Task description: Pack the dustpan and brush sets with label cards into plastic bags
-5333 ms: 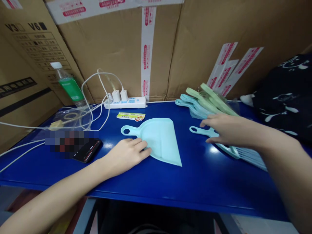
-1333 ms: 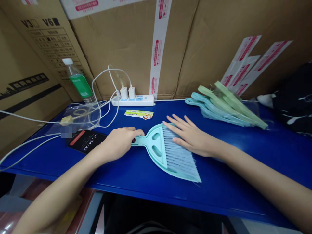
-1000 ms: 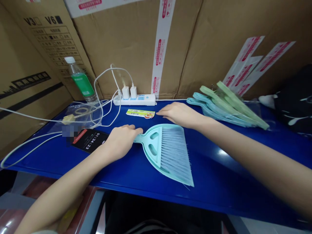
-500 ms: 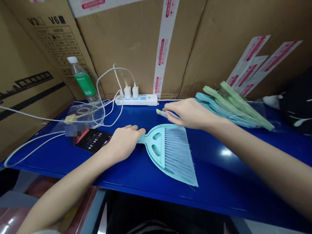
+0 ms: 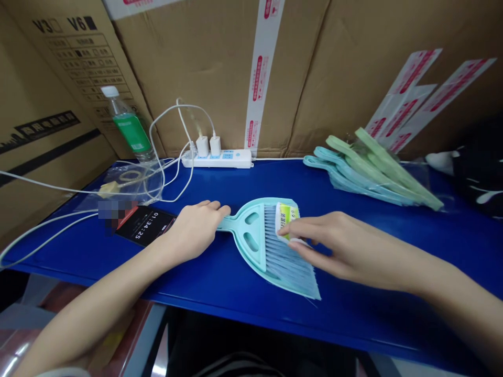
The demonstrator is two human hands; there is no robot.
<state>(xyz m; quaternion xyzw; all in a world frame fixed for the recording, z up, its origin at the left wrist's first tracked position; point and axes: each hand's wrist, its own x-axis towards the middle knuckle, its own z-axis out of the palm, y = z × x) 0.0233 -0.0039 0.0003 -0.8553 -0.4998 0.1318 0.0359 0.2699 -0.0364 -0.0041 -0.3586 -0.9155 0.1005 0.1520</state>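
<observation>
A light-blue dustpan [image 5: 245,251] lies on the blue table with a matching hand brush [image 5: 288,264] nested in it, its grey-blue bristles spread to the right. My left hand [image 5: 200,228] is closed around the handle end, left of the pan. My right hand [image 5: 330,243] pinches a small white label with a yellow-green patch and dark print [image 5: 288,217]. The label is over the upper part of the bristles; whether it touches them I cannot tell. My right fingers cover its lower edge.
Bagged blue and green brush-and-dustpan sets [image 5: 373,173] lie at the back right. A white power strip [image 5: 218,158] with plugged chargers and loose cables stands at the back. A phone [image 5: 143,225], a plastic bag [image 5: 121,183] and a green-labelled bottle [image 5: 131,128] are on the left. Cardboard [image 5: 204,57] walls the back.
My right hand has come down and toward me from the back of the table, bringing the label over the bristles. My left hand stays on the handle.
</observation>
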